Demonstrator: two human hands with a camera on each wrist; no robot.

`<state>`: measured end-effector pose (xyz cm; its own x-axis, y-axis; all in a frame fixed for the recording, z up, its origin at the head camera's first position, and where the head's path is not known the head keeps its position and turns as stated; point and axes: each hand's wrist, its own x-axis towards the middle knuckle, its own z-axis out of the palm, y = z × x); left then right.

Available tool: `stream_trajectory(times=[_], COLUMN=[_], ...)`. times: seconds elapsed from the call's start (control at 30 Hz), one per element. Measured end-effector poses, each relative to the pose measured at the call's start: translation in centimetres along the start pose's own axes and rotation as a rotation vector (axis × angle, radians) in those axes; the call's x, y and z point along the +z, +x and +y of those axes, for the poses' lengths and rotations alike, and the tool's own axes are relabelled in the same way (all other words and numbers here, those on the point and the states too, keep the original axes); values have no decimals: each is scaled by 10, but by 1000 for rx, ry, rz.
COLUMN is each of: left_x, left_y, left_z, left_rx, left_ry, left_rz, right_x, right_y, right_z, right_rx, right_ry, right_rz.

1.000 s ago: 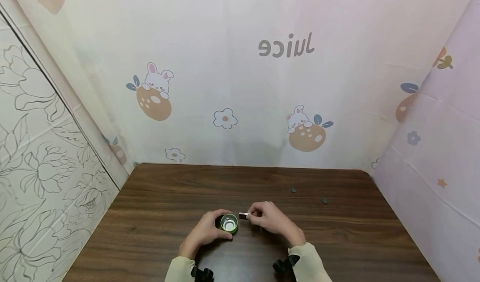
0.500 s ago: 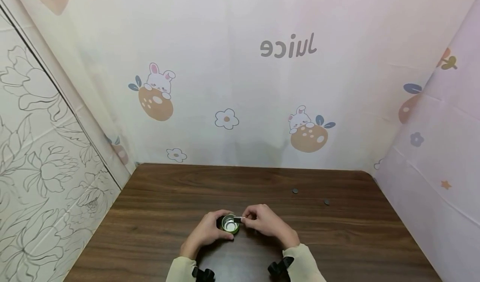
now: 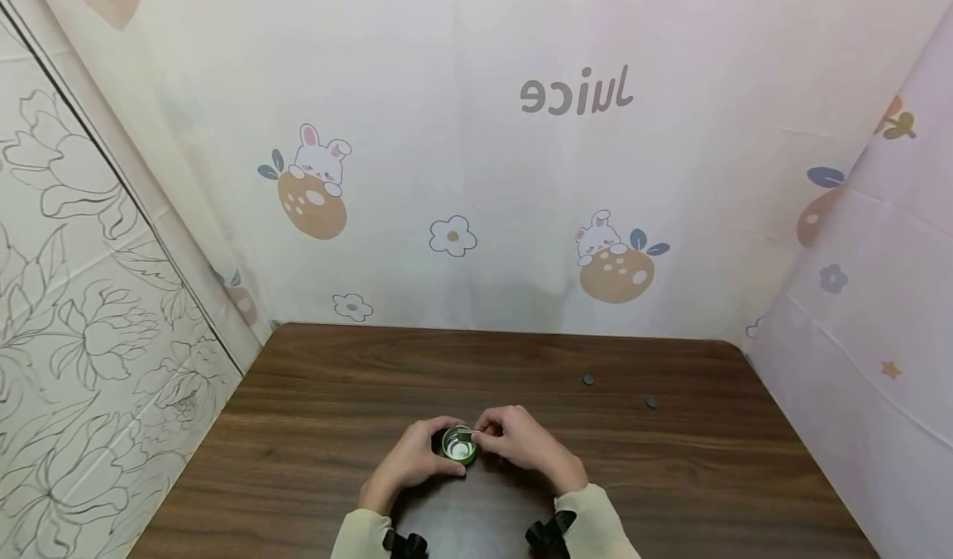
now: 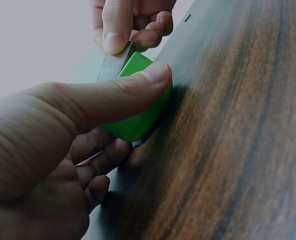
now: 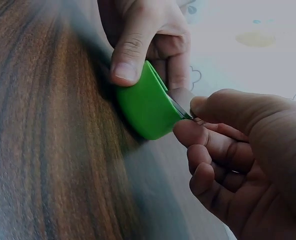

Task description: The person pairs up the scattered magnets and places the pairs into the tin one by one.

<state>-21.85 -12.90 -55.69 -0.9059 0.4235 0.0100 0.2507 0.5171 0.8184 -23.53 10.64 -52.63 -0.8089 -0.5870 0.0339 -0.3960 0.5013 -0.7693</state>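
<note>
Both of your hands are occupied: your left hand (image 3: 417,454) grips the round green container (image 5: 148,107) between curled fingers and thumb, and your right hand (image 3: 517,439) pinches a flat metal strip (image 4: 110,67) between thumb and fingertips. The container sits between your hands, its shiny opening facing up, and the strip's free end reaches over the rim on your right; you cannot tell whether it touches the inside. Under them spreads a brown wood-grain tabletop (image 3: 335,377), backed by a pale curtain (image 3: 484,129) printed with bunnies, fruit and mirrored "Juice" lettering; a panel (image 3: 82,294) of line-drawn flowers flanks your left. Two small dark discs (image 3: 588,379) lie apart from each other, beyond your right hand towards the far edge. Your right thumb and fingertips hide the strip's other end.
</note>
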Motion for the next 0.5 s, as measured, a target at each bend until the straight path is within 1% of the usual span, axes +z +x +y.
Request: stream_trajectory(times=[0.3, 0.5], left_x=[0, 0], left_y=[0, 0], left_z=[0, -1], left_rx=[-13, -1], left_ry=[-7, -7], left_rz=[-7, -1], right_x=[4, 7], right_y=[5, 8], right_z=[-3, -4], right_rx=[-38, -53], right_ry=[-17, -28], right_rz=[10, -3])
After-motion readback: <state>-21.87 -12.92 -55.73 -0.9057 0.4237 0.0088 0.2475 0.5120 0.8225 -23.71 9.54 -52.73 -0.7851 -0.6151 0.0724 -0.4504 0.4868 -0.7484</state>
